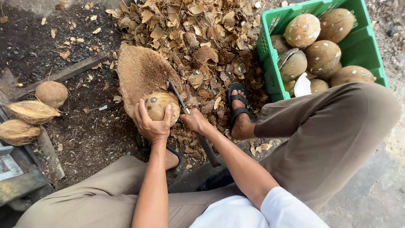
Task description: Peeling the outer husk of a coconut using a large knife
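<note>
While the left hand (152, 122) cups the coconut (160, 105) from the near side, the right hand (195, 122) grips a knife (179, 98) just beside it. The blade slants up and away, touching the nut's right edge.

Left hand (152, 124) hides the coconut's (159, 105) near side.
</note>
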